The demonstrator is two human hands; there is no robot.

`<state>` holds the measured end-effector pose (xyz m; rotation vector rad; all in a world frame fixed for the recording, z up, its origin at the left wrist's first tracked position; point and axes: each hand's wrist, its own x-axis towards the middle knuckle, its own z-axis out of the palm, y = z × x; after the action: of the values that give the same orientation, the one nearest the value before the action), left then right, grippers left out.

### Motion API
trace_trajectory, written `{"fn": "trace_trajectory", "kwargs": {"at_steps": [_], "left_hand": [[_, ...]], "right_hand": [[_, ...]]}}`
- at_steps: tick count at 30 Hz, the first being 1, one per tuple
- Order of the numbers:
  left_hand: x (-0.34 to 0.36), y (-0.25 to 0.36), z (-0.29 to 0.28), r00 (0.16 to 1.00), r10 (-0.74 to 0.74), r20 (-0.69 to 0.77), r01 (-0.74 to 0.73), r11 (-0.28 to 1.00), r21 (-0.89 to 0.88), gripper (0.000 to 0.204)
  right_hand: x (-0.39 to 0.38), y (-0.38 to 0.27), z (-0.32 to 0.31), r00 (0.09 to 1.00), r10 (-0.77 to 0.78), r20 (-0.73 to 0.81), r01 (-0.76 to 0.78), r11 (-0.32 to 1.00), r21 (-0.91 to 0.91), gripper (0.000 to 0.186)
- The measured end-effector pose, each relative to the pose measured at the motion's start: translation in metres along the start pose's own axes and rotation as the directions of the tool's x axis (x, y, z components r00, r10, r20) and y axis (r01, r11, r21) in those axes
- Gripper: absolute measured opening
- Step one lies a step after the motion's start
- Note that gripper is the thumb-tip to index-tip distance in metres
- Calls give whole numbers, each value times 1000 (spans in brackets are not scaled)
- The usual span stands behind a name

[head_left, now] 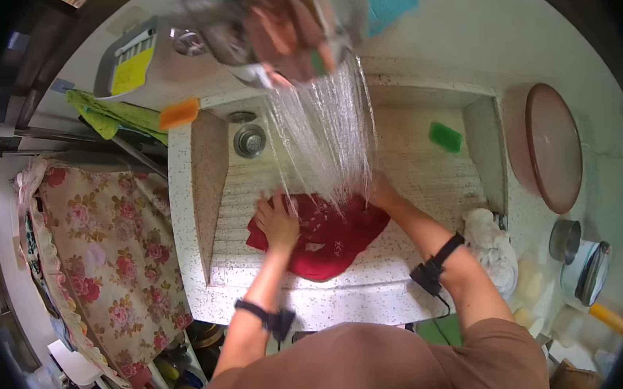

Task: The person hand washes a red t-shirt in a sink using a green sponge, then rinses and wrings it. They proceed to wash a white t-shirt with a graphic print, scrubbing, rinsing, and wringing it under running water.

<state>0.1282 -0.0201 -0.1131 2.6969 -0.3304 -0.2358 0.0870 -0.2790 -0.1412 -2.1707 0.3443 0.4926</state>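
Observation:
A wet red cloth (326,239) lies spread on the ribbed floor of the speckled stone sink (186,206), near its front edge. My left hand (278,222) rests on the cloth's left part, fingers apart and stretched forward. At the cloth's upper right edge is my right hand (383,190); falling water and blur hide its fingers. Many thin streams of water (332,123) pour from a large shiny metal tap (266,23) above and strike the cloth between my hands.
A green sponge (445,137) lies in the sink, and an orange sponge (179,114) sits on its left rim. The drain (249,140) is at the far left. A white cloth bundle (489,245) and a round basin (553,149) stand right. Floral fabric (109,259) hangs left.

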Motion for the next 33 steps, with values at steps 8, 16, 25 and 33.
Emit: {"fn": "trace_trajectory", "kwargs": {"at_steps": [8, 16, 25, 33], "left_hand": [[-22, 57, 81, 891, -214, 401, 440, 626, -644, 50], [38, 33, 113, 981, 183, 59, -180, 983, -43, 33], [-53, 58, 45, 989, 88, 121, -85, 996, -29, 34], [46, 41, 56, 859, 455, 234, -509, 807, 300, 35]], "right_hand": [[-73, -56, 56, 771, 342, -537, -12, 851, 525, 34], [16, -4, 56, 853, -68, -518, 81, 997, 2, 40], [-83, -50, 80, 871, 172, -460, 36, 912, 409, 26], [46, -8, 45, 956, 46, -290, -54, 998, -17, 33]]}}
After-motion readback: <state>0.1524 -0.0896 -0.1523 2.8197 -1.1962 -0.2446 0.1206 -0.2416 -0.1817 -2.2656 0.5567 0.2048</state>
